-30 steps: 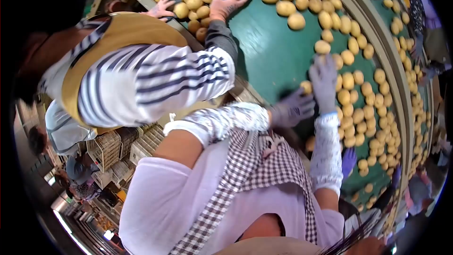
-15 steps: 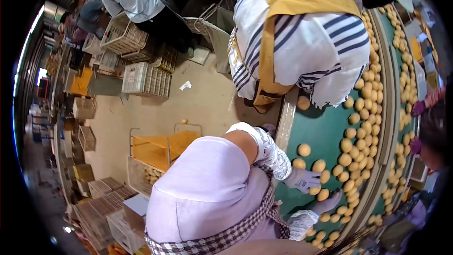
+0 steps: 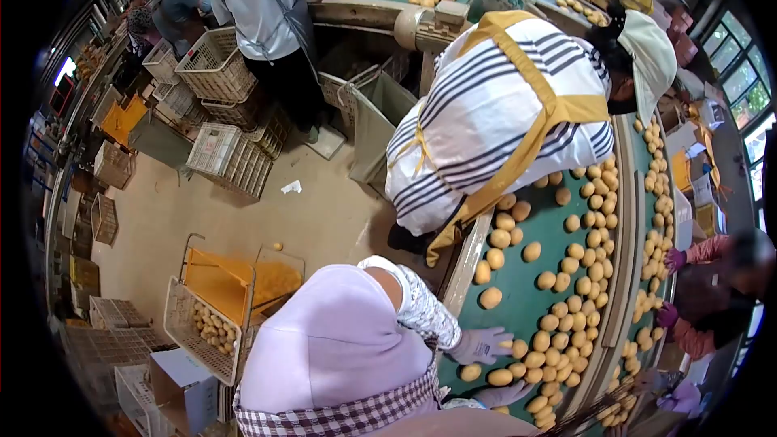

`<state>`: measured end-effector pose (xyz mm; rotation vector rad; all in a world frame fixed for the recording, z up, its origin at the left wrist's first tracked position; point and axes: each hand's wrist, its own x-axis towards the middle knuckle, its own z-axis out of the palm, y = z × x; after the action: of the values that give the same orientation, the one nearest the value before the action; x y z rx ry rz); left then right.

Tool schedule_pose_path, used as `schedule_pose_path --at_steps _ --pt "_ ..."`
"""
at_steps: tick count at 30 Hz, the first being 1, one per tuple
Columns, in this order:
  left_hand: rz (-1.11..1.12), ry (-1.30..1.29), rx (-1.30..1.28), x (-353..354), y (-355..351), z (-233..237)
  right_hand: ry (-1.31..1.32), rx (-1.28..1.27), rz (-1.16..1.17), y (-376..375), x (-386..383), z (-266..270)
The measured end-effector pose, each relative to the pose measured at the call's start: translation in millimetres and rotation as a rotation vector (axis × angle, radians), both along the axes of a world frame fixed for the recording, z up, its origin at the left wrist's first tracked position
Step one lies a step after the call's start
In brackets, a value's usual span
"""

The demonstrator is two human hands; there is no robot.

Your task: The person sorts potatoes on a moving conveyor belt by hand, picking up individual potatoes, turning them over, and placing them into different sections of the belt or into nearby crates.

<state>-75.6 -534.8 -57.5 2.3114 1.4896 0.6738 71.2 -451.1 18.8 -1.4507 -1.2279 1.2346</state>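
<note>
My left hand (image 3: 481, 345), in a grey glove below a white patterned sleeve cover, lies palm down over the green conveyor belt (image 3: 518, 291). Its fingers are stretched and apart, the tips beside a potato (image 3: 519, 348). Lower down, my right hand (image 3: 505, 394), also gloved, reaches in flat among the potatoes with fingers extended; its wrist is hidden by my body. Neither hand visibly grips anything. Round yellow-tan potatoes (image 3: 566, 328) lie thickly along the belt's far side, with loose ones (image 3: 490, 298) nearer its inner edge.
A co-worker in a striped top (image 3: 502, 113) bends over the belt ahead. Across it, another person's purple-gloved hand (image 3: 675, 260) is near a second potato lane (image 3: 660, 202). Behind me stand a potato crate (image 3: 170, 316), a cardboard box (image 3: 184, 384) and stacked crates (image 3: 231, 158).
The view has tilted up, showing more of the line and windows. My left hand stays spread among potatoes; my right hand shows less. The striped-top co-worker's posture has shifted.
</note>
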Motion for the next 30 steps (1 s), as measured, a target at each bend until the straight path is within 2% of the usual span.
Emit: schedule_pose_path --at_steps 3,5,7,9,11,13,15,19,20,21,28,30 --pt "0.010 0.067 0.197 38.6 -150.4 -67.3 0.009 0.035 -0.012 -114.9 7.3 -28.3" --pt "-0.067 0.295 0.157 51.4 -177.1 -68.5 0.017 0.026 -0.007 -138.5 14.9 -29.8" --pt "-0.033 0.273 0.275 86.5 -133.2 -65.6 0.020 0.013 -0.008 -105.6 32.4 -12.8" --pt "-0.126 0.386 0.266 91.2 -76.1 2.3 0.012 -0.008 -0.008 -59.2 53.4 12.7" --pt "-0.194 0.392 0.175 101.1 -40.6 23.2 -0.004 -0.027 -0.012 -41.7 63.2 29.9" --pt "-0.189 0.387 0.241 107.1 -45.7 -1.0 -0.010 -0.033 -0.012 -49.1 65.4 36.5" --pt "-0.199 0.238 0.343 101.0 -51.2 -1.3 -0.014 -0.045 -0.019 -55.9 64.0 42.8" --pt "-0.204 0.286 0.232 103.0 -45.4 -5.7 -0.026 -0.063 -0.018 -59.2 56.1 54.7" --pt "-0.189 0.283 0.225 104.7 -43.3 -11.9 -0.008 -0.052 -0.010 -54.9 59.3 47.3" --pt "-0.182 0.341 0.211 96.8 -45.6 1.6 0.009 -0.040 -0.003 -49.5 63.8 36.9" --pt "-0.170 0.275 0.218 94.7 -51.6 10.0 0.058 -0.032 0.043 -24.0 105.3 -38.6" --pt "-0.128 0.240 0.191 101.9 -51.2 2.2 0.066 -0.017 0.048 -34.1 95.5 -24.3"
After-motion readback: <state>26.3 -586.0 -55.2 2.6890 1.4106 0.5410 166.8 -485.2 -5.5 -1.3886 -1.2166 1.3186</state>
